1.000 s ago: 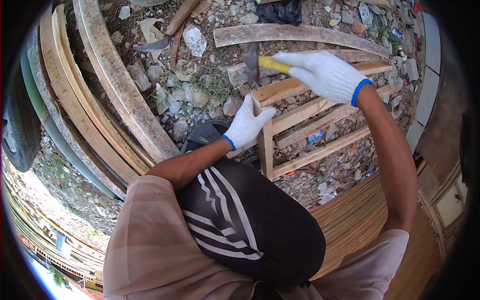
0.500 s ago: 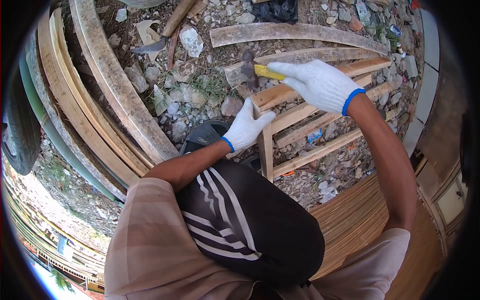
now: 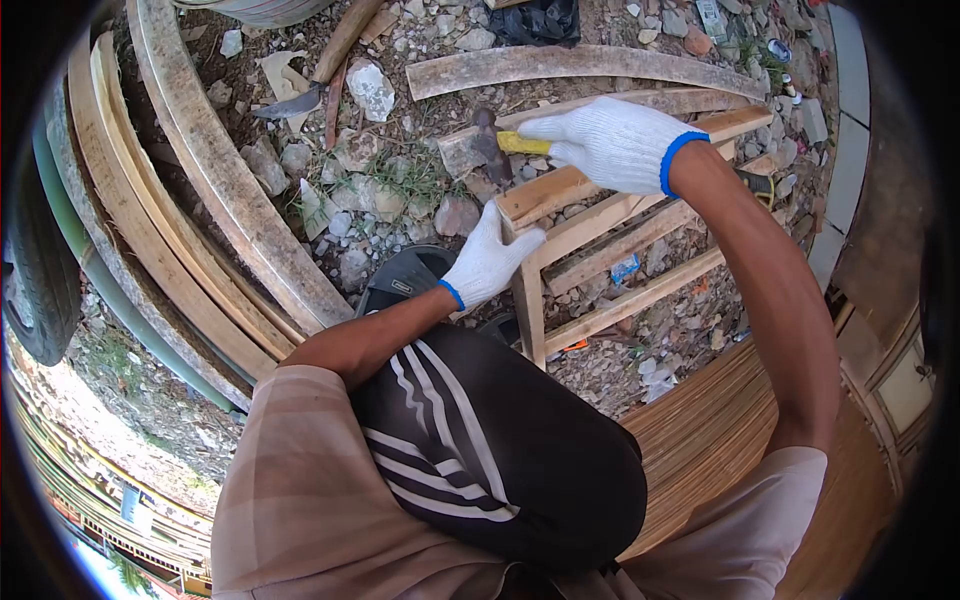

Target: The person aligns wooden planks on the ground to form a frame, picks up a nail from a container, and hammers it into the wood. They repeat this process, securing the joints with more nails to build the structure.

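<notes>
In the head view my right hand (image 3: 618, 145), in a white glove with a blue cuff, grips the yellow handle of a hammer (image 3: 488, 146). The dark hammer head is held just beyond the near left corner of a wooden frame (image 3: 552, 194). At that corner my left hand (image 3: 490, 258), gloved the same way, is closed around the end of the frame, with its thumb on the near side. The frame is built of pale wooden bars and a short upright leg. Part of its top bar is hidden behind my right hand.
Long curved planks (image 3: 215, 150) lie at the left beside a tyre (image 3: 42, 270). More boards (image 3: 580, 65) rest on the rubble beyond the frame. A knife with a wooden handle (image 3: 340, 45) and a black plastic bag (image 3: 535, 22) lie farther off. Bamboo slats (image 3: 705, 430) are at the lower right.
My right hand has moved a little up and left with the hammer. My left hand keeps its place on the frame corner. The whole view has shifted slightly.
</notes>
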A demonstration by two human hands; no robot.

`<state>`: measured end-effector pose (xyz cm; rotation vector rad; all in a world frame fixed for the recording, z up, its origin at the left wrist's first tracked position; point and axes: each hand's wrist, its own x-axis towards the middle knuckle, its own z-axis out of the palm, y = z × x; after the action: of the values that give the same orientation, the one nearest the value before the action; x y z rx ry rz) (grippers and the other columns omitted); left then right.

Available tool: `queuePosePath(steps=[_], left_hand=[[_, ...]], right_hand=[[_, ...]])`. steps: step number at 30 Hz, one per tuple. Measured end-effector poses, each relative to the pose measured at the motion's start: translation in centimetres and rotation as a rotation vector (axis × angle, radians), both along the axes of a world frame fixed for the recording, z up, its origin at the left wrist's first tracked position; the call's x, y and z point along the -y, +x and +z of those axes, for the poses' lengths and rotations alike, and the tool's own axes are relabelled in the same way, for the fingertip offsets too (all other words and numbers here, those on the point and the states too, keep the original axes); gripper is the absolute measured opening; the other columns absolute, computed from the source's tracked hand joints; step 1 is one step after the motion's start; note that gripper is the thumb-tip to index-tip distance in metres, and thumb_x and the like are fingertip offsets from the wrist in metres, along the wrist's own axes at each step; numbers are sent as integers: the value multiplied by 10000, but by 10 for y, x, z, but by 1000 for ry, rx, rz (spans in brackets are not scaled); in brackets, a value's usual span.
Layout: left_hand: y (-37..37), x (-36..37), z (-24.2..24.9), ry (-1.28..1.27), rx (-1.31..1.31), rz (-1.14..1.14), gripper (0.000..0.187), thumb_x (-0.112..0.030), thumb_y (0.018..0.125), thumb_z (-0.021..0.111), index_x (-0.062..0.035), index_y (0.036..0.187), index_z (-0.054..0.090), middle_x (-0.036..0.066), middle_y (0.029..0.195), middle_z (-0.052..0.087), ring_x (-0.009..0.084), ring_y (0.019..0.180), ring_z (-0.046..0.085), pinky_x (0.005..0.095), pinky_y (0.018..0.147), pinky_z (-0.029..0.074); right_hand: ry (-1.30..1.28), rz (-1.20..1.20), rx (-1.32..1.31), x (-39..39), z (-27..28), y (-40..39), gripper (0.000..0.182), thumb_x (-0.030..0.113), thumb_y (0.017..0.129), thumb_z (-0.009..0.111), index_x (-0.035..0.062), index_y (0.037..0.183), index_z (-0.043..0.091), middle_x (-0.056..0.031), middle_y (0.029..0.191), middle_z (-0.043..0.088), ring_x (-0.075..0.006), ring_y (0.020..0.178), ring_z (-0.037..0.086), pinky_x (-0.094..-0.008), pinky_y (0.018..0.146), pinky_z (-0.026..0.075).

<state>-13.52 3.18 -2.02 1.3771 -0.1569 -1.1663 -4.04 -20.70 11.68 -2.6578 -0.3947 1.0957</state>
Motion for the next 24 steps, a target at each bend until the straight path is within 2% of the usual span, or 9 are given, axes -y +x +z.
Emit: queuePosePath(steps=[1,4,7,11,13,14,19,21,24], left_hand=[[-1,-1,1,-8,21,-5,674,-343,971,724,41,1424,408,243,1351,606,282,1262,605,390,1081,460],[4,-2,3,17,-11,-3,677,-345,971,722,45,1426,409,244,1345,609,283,1247,611,395,1074,466],[7,-1,1,41,22,-19,670,-354,969,727,44,1411,418,248,1314,623,277,1239,614,396,1068,470],[10,-1,2,50,-15,-24,671,-355,966,734,43,1406,421,246,1314,622,270,1241,613,392,1069,470],[13,0,6,54,1,-33,676,-355,964,736,44,1408,418,247,1319,620,271,1242,613,391,1070,470],[12,0,6,39,-2,-25,681,-355,959,741,45,1406,419,248,1317,622,275,1245,613,392,1070,471],[8,-3,2,56,-41,-63,686,-368,946,753,48,1383,426,263,1311,626,298,1254,615,401,1070,473],[8,-3,2,49,-64,-27,695,-389,942,757,50,1368,429,274,1310,625,313,1251,620,410,1067,475],[7,-3,-5,54,-20,-47,692,-405,939,767,51,1354,453,247,1293,636,274,1234,616,401,1061,474]], right_hand=[[-101,-40,-199,-13,12,14,406,244,1067,460,209,1447,598,-201,1135,727,-412,974,694,-540,877,544],[-96,-144,99,1,11,6,418,302,1097,502,230,1504,566,-174,921,738,-272,614,625,-444,624,518],[-61,-349,381,12,13,14,448,298,1101,499,247,1545,519,-173,848,709,-234,578,589,-422,608,508],[83,-718,336,-7,19,4,454,298,1095,506,243,1546,517,-171,813,692,-248,571,572,-432,617,513],[-36,-260,-175,-13,31,0,410,262,1073,510,202,1472,580,-207,1079,737,-394,904,702,-481,837,566],[-78,-225,-216,-20,34,1,420,256,1070,510,201,1482,567,-218,1147,723,-405,988,693,-482,911,556],[-53,-431,-147,-5,32,-29,450,277,1067,524,165,1503,526,-239,1212,701,-442,1036,675,-504,903,539],[49,-745,103,-5,38,-52,469,302,1066,541,122,1499,523,-245,1233,694,-464,1040,671,-489,897,540],[56,-1021,163,-7,53,-80,501,296,1064,565,73,1509,511,-186,1139,726,-288,882,712,-379,825,548]])
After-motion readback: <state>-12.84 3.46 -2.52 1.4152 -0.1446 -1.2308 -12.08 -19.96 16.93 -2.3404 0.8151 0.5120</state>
